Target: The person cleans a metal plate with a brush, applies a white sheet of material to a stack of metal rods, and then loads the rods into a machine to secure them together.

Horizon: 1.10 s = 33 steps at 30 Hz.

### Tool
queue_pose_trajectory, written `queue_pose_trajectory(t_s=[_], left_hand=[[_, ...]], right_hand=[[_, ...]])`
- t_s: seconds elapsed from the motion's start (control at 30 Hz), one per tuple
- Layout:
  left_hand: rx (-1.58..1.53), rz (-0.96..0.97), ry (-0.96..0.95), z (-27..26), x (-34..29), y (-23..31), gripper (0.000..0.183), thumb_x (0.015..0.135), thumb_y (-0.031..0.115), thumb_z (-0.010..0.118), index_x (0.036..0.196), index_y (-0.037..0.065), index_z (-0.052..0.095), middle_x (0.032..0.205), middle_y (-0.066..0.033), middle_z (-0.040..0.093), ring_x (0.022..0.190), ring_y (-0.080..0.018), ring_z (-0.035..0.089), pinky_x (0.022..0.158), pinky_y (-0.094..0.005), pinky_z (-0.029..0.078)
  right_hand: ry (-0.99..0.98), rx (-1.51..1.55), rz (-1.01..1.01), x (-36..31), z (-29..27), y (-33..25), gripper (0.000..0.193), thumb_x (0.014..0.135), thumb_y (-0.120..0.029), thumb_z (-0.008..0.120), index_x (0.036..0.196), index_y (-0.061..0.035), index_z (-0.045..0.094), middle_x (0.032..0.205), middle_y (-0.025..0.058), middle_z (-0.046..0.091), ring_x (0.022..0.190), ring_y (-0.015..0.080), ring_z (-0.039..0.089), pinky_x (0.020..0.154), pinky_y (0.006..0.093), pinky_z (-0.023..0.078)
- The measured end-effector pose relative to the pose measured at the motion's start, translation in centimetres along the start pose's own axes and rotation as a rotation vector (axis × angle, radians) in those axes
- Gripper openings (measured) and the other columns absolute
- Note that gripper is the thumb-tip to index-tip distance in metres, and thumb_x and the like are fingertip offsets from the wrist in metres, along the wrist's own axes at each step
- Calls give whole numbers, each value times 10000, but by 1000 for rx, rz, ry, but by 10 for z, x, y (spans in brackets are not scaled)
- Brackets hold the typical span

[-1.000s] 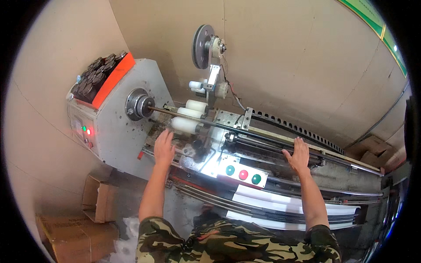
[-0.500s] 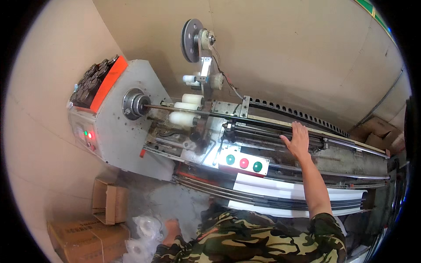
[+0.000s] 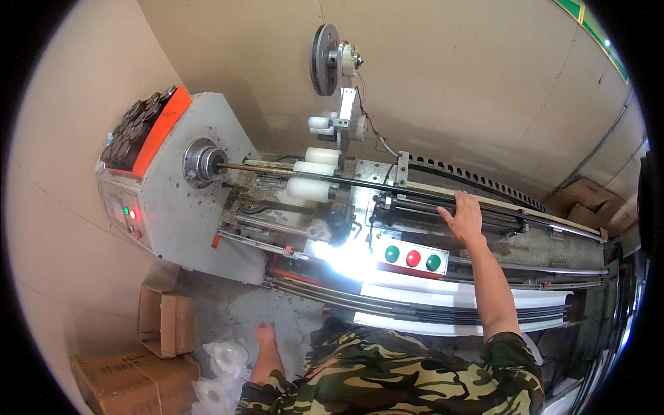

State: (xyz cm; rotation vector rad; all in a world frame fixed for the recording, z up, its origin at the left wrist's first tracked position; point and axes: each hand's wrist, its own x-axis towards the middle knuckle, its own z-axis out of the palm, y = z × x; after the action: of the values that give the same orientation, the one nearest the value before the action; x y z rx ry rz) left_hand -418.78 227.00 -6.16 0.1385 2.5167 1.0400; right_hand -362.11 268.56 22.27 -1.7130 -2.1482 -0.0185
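Observation:
My right hand [image 3: 465, 216] lies over a long dark rod [image 3: 415, 189] on the machine, fingers stretched across it and thumb apart. The rod's bare, brownish left end sits in a round metal chuck [image 3: 205, 163]. White rollers [image 3: 309, 188] stand around the rod on a carriage, below a grey reel [image 3: 324, 60] on an upright arm. A box with green and red buttons [image 3: 413, 258] is fixed at the carriage's near side. My left hand [image 3: 265, 333] hangs low in front of the machine, fingers curled, with nothing visible in it.
Several dark rods [image 3: 449, 312] lie on white sheeting [image 3: 387, 279] along the near side. Cardboard boxes [image 3: 135, 387] and plastic-wrapped rolls [image 3: 225, 360] are at the lower left. A black cable chain [image 3: 477, 181] runs behind the bed. Bright glare hides part of the carriage.
The carriage with rollers, reel and button box has moved right along the rod. My left hand has come up a little. The right hand stays on the rod, its fingers slightly more bent.

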Motion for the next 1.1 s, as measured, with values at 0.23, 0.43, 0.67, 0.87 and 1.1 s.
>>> queue_pose_trajectory(t_s=[0.23,0.43,0.67,0.87,1.1], left_hand=[[53,-168,-79,-13,58,-3,494,779,76,794,1217,-52,604,1098,-192,691,1031,-275,650,890,-396,507],[254,-174,-246,-27,82,-27,380,770,113,796,1092,-33,657,1016,-180,701,901,-276,669,771,-412,529],[84,-217,-192,-40,114,-9,372,775,188,782,1071,-17,688,981,-157,717,845,-271,681,728,-412,535],[179,-58,-286,-44,163,16,497,782,169,785,1209,-43,646,1056,-173,717,907,-271,678,804,-399,529],[-42,-108,-250,-39,155,24,373,813,60,751,1148,13,593,869,-85,627,691,-193,575,578,-342,436]], right_hand=[[29,-33,7,7,11,-40,697,890,-500,679,1313,38,548,1349,245,572,1303,406,487,1146,476,334],[38,-38,88,13,13,-70,641,901,-479,675,1293,20,578,1344,212,588,1289,375,504,1129,458,358],[16,-61,145,21,13,-100,620,922,-491,644,1265,25,611,1315,216,609,1275,380,518,1109,460,375],[71,-78,107,21,16,-110,585,906,-456,674,1263,3,606,1328,198,604,1254,368,532,1096,453,388],[8,-108,164,25,12,-114,592,907,-462,672,1253,15,616,1295,221,619,1221,387,551,1071,469,403]])
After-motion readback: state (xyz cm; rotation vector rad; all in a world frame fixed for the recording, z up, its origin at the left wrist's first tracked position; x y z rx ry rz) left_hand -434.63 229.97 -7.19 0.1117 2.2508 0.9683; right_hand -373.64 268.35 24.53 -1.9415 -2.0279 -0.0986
